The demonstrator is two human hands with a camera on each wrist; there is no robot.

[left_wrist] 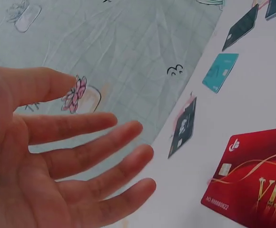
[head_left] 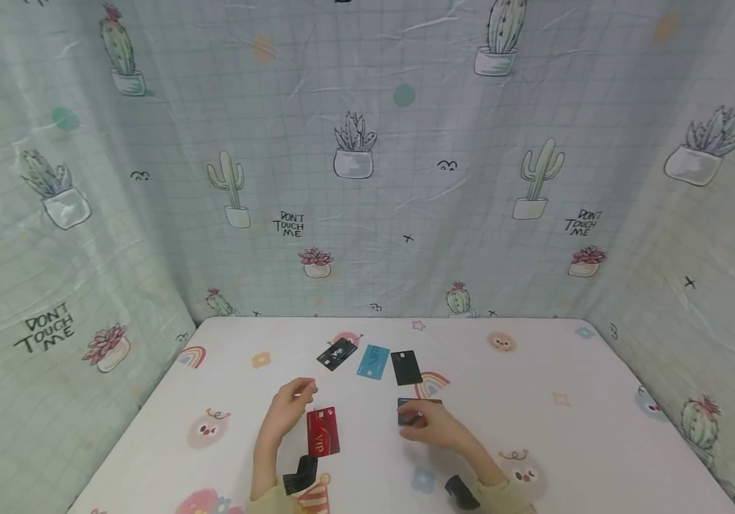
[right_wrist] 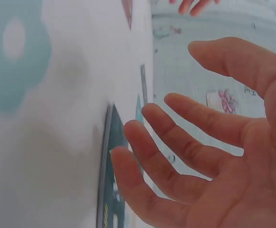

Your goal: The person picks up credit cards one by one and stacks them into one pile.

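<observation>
My left hand (head_left: 291, 405) hovers beside a red VIP card (head_left: 323, 432), which lies on the table to its right. In the left wrist view the fingers (left_wrist: 104, 166) are spread and relaxed, with nothing held. My right hand (head_left: 431, 423) is over a dark card (head_left: 410, 402) and partly covers it in the head view. The right wrist view shows its fingers (right_wrist: 166, 159) loosely bent and apart, fingertips close by the dark card (right_wrist: 110, 175), and the palm bare.
Farther back on the white patterned table (head_left: 502, 385) lie a black VIP card (head_left: 338, 354), a blue VIP card (head_left: 373, 362) and another black card (head_left: 406, 368). A cactus-print curtain (head_left: 380, 235) surrounds the table at the back and sides.
</observation>
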